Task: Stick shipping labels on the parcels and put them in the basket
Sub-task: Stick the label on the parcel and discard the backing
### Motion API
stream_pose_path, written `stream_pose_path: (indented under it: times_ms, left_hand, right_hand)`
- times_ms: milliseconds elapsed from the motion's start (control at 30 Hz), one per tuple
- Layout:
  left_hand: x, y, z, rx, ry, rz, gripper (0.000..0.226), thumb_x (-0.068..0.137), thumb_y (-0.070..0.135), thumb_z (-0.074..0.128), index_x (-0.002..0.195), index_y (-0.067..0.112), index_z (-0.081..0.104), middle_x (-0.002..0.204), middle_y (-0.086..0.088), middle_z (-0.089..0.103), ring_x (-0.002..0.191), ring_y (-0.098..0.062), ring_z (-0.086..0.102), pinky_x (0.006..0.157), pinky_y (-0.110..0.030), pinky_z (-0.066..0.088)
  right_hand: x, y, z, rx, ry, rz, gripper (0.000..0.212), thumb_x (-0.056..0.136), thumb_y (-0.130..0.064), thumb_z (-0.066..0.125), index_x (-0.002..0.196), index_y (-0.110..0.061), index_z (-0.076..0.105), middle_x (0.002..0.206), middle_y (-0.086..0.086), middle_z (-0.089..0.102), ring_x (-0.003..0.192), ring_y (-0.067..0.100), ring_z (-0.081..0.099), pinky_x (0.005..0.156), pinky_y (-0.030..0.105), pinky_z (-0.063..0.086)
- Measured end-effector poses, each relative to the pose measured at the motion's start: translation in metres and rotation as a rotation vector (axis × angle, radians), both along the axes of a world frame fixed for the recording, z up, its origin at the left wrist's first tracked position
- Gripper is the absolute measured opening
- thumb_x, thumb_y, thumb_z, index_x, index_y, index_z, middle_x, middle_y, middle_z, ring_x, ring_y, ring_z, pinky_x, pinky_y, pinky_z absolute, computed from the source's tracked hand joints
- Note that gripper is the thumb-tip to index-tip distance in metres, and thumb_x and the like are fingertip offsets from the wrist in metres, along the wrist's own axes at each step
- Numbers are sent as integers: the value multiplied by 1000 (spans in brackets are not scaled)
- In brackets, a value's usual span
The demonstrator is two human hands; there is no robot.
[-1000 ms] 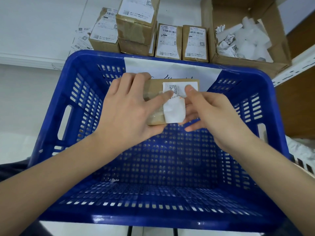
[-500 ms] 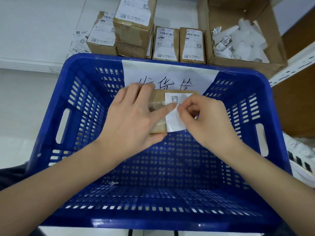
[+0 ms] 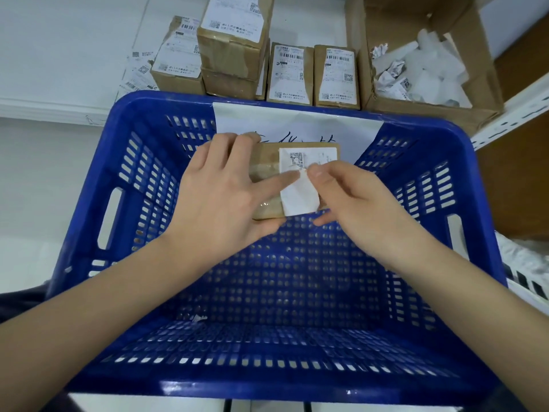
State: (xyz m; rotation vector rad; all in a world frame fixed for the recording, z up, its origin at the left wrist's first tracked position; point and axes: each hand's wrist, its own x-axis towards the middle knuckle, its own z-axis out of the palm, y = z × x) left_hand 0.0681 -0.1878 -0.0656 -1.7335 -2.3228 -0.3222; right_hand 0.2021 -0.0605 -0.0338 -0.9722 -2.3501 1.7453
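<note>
The parcel (image 3: 267, 185), a small brown cardboard box, is held up over the blue basket (image 3: 98, 179), toward the basket's far wall, its long axis running from the left side of the basket to the right. The left hand (image 3: 219, 200) grips it from the left end: fingers curl over the far edge, the thumb looks tucked under the near edge, and the forefinger lies straight across the top, its tip pressing the shipping label (image 3: 306, 162) where the stuck part ends. The right hand (image 3: 356, 203) is at the parcel's right end, thumb and forefinger pinching the loose white flap (image 3: 300, 197) that hangs over the near edge; whether this is backing paper or the label's unstuck half I cannot tell.

The far part of the label lies flat on the box; the near part is not yet down. As I judge it, the coming move runs toward the near edge of the parcel, across its short axis, and the right hand is the nearer one for it while the left steadies.

Beyond the basket's far wall several already labelled parcels (image 3: 289, 74) stand on the bench (image 3: 74, 40), and an open carton of crumpled white paper (image 3: 424, 66) sits beside them.
</note>
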Motion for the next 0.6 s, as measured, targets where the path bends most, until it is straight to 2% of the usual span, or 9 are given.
stream_pose_path:
  times_ms: [67, 100, 233, 367, 467, 600]
  left_hand:
    - [0, 0, 0, 1, -4, 1, 48, 75, 55, 60, 116, 31, 68, 119, -22, 56, 106, -36, 42, 81, -45, 34]
    - [1, 0, 0, 0, -2, -6, 48, 75, 56, 61, 116, 32, 68, 119, -22, 56, 106, -36, 42, 82, -45, 34]
    - [4, 1, 1, -1, -50, -11, 53, 71, 59, 62, 117, 34, 68, 119, -21, 57, 105, -36, 46, 82, -42, 33]
    - [5, 2, 3, 33, -88, -25, 51, 70, 57, 63, 115, 34, 69, 121, -20, 56, 106, -35, 44, 83, -43, 33]
    - [7, 3, 2, 78, -96, -53, 44, 69, 51, 71, 108, 30, 72, 119, -21, 58, 105, -32, 42, 83, -43, 33]
    - [7, 4, 0, 91, -87, -53, 45, 65, 48, 77, 104, 26, 72, 118, -22, 58, 105, -32, 41, 83, -44, 32]
  right_hand:
    - [0, 1, -2, 193, 8, 5, 7, 94, -19, 56, 87, -19, 59, 78, -3, 61, 75, 9, 56, 68, 14, 48]
    - [0, 2, -3, 253, 11, -11, 11, 91, -14, 59, 83, -21, 58, 73, -8, 58, 71, 5, 53, 65, 11, 45]
    - [-2, 4, -5, 215, 24, -105, 20, 84, -8, 65, 71, -22, 57, 64, -9, 54, 59, 2, 48, 59, 12, 43]
    - [-1, 4, -5, 335, 32, -141, 21, 80, -12, 68, 68, -25, 57, 60, -12, 56, 56, 1, 51, 59, 13, 44]
    - [1, 0, -6, 452, 45, -138, 18, 79, -13, 68, 69, -24, 57, 59, -13, 56, 60, 2, 53, 60, 17, 46]
    - [3, -5, -11, 685, 124, -84, 5, 80, -11, 65, 76, -10, 63, 61, -6, 56, 59, 12, 54, 59, 37, 50]
